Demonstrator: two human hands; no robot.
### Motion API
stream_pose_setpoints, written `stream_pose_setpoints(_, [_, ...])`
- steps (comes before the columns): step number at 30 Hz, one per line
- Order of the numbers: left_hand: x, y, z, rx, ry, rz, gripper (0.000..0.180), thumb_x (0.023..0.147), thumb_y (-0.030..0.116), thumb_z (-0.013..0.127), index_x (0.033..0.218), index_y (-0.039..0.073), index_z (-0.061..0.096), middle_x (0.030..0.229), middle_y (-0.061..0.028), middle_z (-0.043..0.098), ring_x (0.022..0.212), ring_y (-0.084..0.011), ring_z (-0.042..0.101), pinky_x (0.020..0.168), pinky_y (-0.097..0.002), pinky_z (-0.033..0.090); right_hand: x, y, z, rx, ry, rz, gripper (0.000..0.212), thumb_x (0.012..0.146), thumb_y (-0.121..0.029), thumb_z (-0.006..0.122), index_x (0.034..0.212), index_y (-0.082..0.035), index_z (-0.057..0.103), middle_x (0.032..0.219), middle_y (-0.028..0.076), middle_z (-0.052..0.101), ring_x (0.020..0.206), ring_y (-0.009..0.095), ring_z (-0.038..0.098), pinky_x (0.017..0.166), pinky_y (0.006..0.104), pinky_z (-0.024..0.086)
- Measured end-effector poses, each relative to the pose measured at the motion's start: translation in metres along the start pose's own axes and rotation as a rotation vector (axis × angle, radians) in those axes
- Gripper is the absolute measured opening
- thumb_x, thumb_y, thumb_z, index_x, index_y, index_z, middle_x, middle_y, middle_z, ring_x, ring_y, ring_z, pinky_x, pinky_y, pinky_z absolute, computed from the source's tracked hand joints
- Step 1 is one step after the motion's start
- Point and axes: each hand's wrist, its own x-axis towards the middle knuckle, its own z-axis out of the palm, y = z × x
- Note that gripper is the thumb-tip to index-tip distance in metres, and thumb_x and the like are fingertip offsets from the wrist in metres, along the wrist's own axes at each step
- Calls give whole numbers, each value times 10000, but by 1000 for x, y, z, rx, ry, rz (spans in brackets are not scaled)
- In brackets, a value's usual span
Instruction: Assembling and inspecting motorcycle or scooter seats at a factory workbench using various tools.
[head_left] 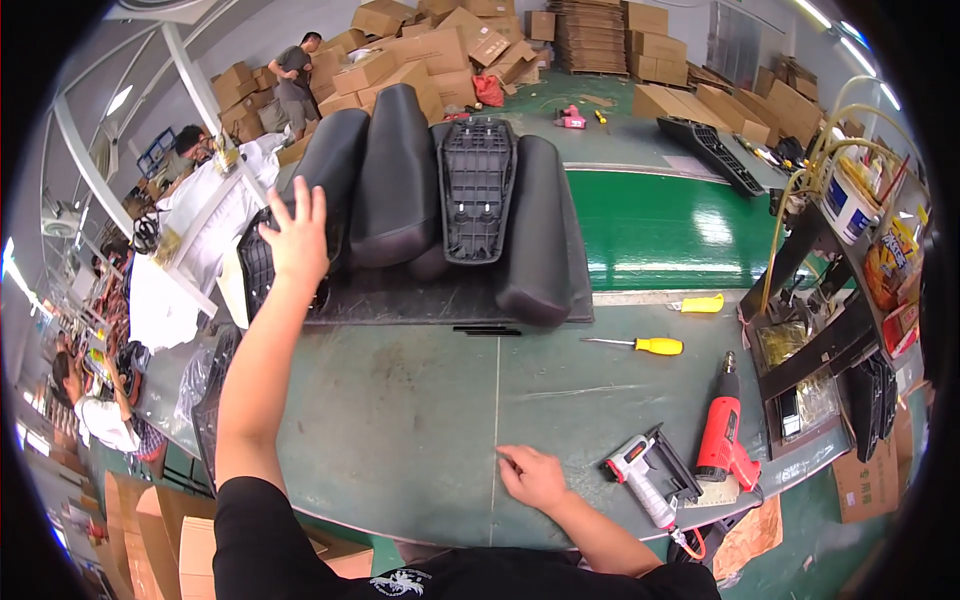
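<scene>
My left hand (297,235), fingers spread, is raised at the left of a row of black padded seats. It overlaps a seat's ribbed black base (257,262) lying there; whether it touches the base I cannot tell. Beside it are a black seat (395,180), one with its ribbed plastic underside (478,190) showing, and another padded seat (540,235). They rest on a dark mat (400,308). My right hand (535,478) is low over the near part of the green table (390,420), its fingers loosely bent and holding nothing.
Right of my right hand lie a staple gun (640,478) with a hose and a red heat gun (722,425). A yellow-handled screwdriver (655,346) and a yellow knife (700,303) lie farther back. A black rack (810,350) stands at the right. People and cartons (430,55) are beyond.
</scene>
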Motion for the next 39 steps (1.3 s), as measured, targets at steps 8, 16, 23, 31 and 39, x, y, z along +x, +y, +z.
stream_pose_setpoints(8, [31,-29,35,-123,-53,-31,751,894,83,561,1598,78,299,1477,-301,430,957,-569,689,822,-504,623,1,8,-3,34,-8,-6,163,877,-124,697,1035,-99,731,846,94,710,714,298,700,624,407,574])
stream_pose_setpoints(16, [21,-149,107,-669,55,-563,615,899,129,595,1479,-14,451,1237,-381,613,1084,-518,657,963,-525,528,7,2,-1,28,-26,-39,144,870,-113,694,1009,-103,730,831,84,705,705,293,698,624,401,572])
stream_pose_setpoints(23, [-70,-172,168,-2177,130,-1153,299,1005,45,497,1253,-122,489,1149,-275,655,895,-428,724,675,-514,695,-2,-2,5,-23,-1,-44,124,862,-101,695,979,-112,735,815,85,703,680,293,695,614,400,569])
stream_pose_setpoints(31, [-293,-117,81,-2382,197,-1164,376,1035,88,532,1405,55,476,1237,-160,674,1002,-337,728,756,-487,680,-3,-3,7,-84,-91,26,104,845,-104,735,948,-90,748,817,97,708,651,264,692,608,363,564])
stream_pose_setpoints(39, [-456,-68,-5,-2554,37,-1054,619,934,68,725,1478,-37,449,1350,-143,636,1213,-274,642,1072,-413,514,68,-59,21,487,-195,172,438,1027,-248,651,1396,-21,588,1277,112,682,1149,211,663,924,362,543])
